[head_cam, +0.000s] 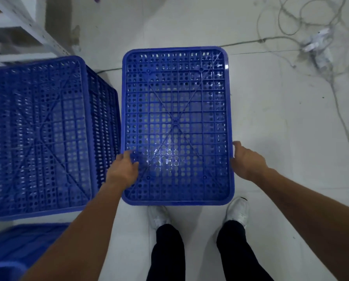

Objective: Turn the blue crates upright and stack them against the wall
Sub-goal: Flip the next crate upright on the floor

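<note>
A blue perforated crate (176, 110) stands on the white floor right in front of me, its gridded base with crossed ribs facing up. My left hand (123, 171) lies on its near left edge, fingers curled onto the grid. My right hand (245, 161) presses against its near right edge, thumb on the rim. A second blue crate (39, 136) stands upside down just to the left, its slatted side wall almost touching the first. The corner of a third blue crate (11, 250) shows at the lower left, blurred.
A white metal shelf frame (25, 25) rises at the upper left by the wall. Loose pale cables and a power strip (315, 47) lie on the floor at the upper right. My feet in white shoes (237, 211) stand just behind the middle crate.
</note>
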A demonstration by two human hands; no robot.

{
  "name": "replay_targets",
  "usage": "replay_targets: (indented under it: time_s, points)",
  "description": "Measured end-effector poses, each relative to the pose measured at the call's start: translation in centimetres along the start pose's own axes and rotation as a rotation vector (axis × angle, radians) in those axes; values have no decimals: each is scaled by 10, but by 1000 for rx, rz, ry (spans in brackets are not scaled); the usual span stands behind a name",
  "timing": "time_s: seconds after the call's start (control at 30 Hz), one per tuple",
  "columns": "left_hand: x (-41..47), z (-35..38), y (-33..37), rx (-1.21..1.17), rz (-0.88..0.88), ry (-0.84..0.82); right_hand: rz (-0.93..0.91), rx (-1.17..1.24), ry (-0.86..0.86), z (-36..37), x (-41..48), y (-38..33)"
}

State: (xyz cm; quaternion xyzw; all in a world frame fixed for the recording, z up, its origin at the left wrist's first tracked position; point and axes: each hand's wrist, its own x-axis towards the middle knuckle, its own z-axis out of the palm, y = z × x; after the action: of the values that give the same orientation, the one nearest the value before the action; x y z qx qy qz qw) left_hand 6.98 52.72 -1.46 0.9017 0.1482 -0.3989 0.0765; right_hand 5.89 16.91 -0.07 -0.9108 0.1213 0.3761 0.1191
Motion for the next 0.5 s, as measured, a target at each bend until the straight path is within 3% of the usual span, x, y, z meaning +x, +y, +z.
replay_targets:
  time_s: [0.3,0.5]
  points:
    - [41,22,-6,157,-97,-9,80,121,50,25,51,5]
    - [48,23,-15,10,-122,41,191,163,-1,33,57,-1]
